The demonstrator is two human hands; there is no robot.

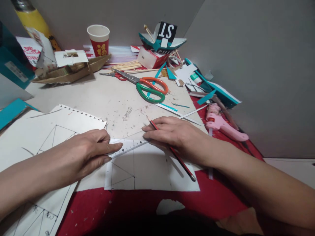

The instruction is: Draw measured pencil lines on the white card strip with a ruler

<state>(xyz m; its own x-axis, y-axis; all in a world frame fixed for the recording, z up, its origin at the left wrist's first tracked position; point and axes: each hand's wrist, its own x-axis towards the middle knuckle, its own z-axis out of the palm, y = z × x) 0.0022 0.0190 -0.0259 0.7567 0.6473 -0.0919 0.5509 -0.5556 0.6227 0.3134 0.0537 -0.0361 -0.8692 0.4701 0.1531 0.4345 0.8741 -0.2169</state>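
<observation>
I have a clear ruler (133, 147) lying slantwise over the far left part of a white paper (152, 178), which covers the near edge of a pale board (118, 111) on the red desk (93, 209). My left hand (92, 147) presses the ruler's left end, index finger stretched along it; whether the thumb pinches too, I cannot tell. My right hand (174, 132) pinches a red-and-black pencil (181, 163) between its fingers, tip toward the board's far edge, fingertips at the ruler's right end. Left of the paper I see a notebook sheet (81, 116) with drawn lines. Beyond lie scissors (150, 90); a pink glue gun (222, 125) sits by the desk's right edge. Along the far edge stand a cardboard boat (71, 75), a paper cup (98, 41) and a teal boat (157, 46) on a small box (151, 59).
</observation>
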